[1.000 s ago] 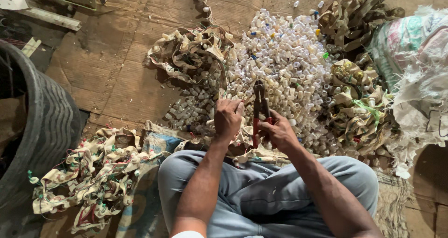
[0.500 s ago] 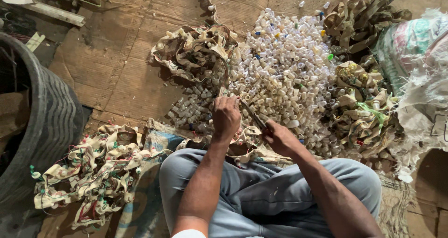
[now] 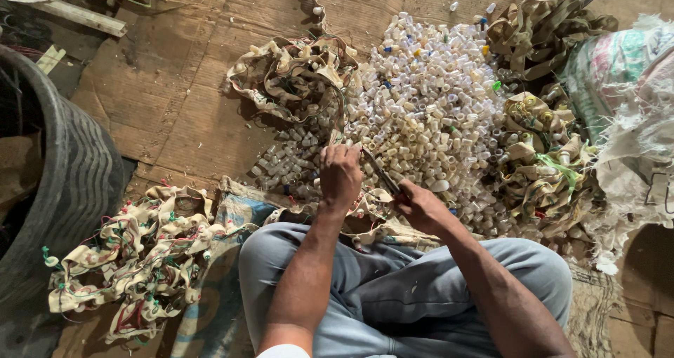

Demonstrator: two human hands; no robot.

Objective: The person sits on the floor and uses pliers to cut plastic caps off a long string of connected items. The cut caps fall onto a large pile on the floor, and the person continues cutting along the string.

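Observation:
My left hand (image 3: 340, 175) is closed around a beige fabric strip (image 3: 338, 123) that trails up to a tangled bundle (image 3: 291, 77). My right hand (image 3: 420, 205) grips a dark cutting tool (image 3: 381, 172), whose blades point up and left toward the strip beside my left hand. Both hands hover just in front of a big heap of small white plastic sockets (image 3: 428, 105). My knees in grey trousers (image 3: 393, 288) are below.
A pile of cut strips with coloured wires (image 3: 140, 253) lies at lower left beside a black tyre (image 3: 70, 182). More tangled strips (image 3: 544, 161) and woven sacks (image 3: 625, 119) crowd the right. Brown cardboard (image 3: 175, 98) covers the floor.
The tool has tipped from upright to slanting left toward my left hand. My right hand dropped slightly to the right; my left hand stayed on the strip.

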